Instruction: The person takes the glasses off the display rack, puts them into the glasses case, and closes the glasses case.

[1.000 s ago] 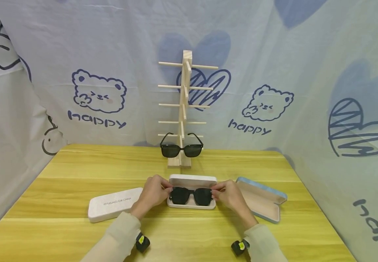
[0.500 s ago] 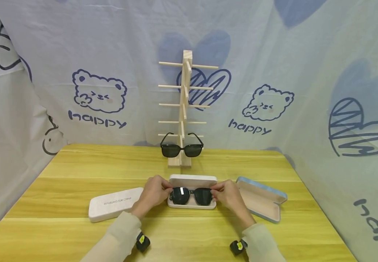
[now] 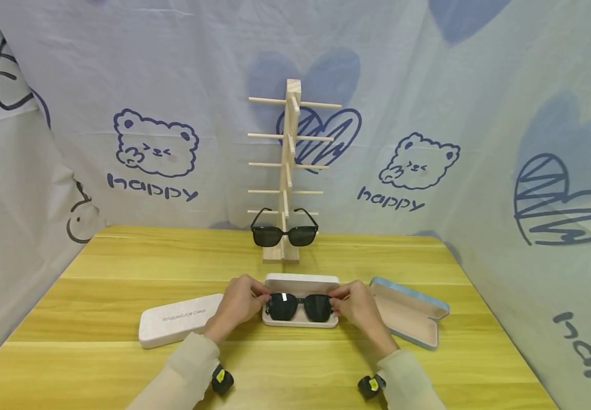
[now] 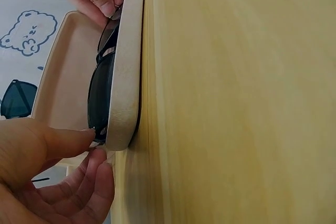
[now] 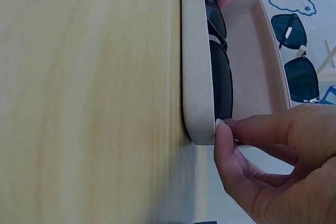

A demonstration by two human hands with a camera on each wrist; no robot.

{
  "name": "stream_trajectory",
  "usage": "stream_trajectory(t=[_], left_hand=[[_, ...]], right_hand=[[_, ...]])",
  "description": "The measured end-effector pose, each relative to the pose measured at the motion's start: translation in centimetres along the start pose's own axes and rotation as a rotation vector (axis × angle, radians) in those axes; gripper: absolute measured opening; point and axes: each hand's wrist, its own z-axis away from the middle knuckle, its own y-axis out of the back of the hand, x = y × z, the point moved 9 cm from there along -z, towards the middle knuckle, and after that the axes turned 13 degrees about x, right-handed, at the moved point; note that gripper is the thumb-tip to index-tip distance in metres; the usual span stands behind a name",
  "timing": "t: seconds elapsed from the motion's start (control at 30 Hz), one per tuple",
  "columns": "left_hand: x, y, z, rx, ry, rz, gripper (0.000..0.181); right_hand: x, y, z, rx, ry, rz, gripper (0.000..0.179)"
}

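Note:
Dark sunglasses (image 3: 299, 307) lie in an open white glasses case (image 3: 300, 282), lenses facing up toward the head camera. My left hand (image 3: 241, 302) pinches their left end between thumb and fingers. At the opposite end my right hand (image 3: 359, 307) pinches the frame the same way. Both wrist views show the lower part of the sunglasses sunk behind the case's front wall, with the thumbs close to the rim. The raised lid (image 5: 254, 51) leans back behind them.
A closed white case (image 3: 177, 320) with printed lettering lies on the left, partly behind my left forearm. An open blue case (image 3: 413, 313) sits on the right. Behind stands a wooden rack (image 3: 289, 142) with several pegs, a second pair of sunglasses (image 3: 284, 236) on its lowest level.
The sunglasses have tilted slightly, and a bright reflection now shows on the left lens. Both hands keep nearly the same place and grip.

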Motion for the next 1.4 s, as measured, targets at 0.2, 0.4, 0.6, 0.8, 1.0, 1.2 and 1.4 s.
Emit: stream_trajectory(t=[0.2,0.4,0.6,0.8,1.0,1.2,1.4], left_hand=[[0.0,0.3,0.1,-0.013,0.013,0.020,0.012],[0.2,1.1,0.1,-0.017,0.020,0.034,0.013],[0.3,2.0,-0.4,0.015,0.019,-0.008,0.011],[0.0,1.8,-0.8,0.018,0.054,0.006,0.032],[-0.3,0.7,-0.7,-0.046,0.133,0.110,0.046],[-0.8,-0.3,-0.3,-0.098,0.211,0.184,0.050],[-1.0,-0.2,-0.5,-0.091,0.223,0.235,0.050]], right_hand=[[-0.3,0.2,0.2,0.001,0.030,0.036,0.013],[-0.7,0.9,0.4,-0.032,0.026,0.034,0.015],[-1.3,3.0,0.1,-0.031,0.025,0.028,0.020],[-1.2,3.7,-0.2,-0.032,0.001,0.027,0.033],[-0.2,2.3,-0.4,-0.089,-0.057,0.063,0.056],[0.2,0.7,-0.2,-0.140,-0.078,0.029,0.064],[-0.4,0.3,-0.9,-0.108,-0.029,0.030,0.060]])
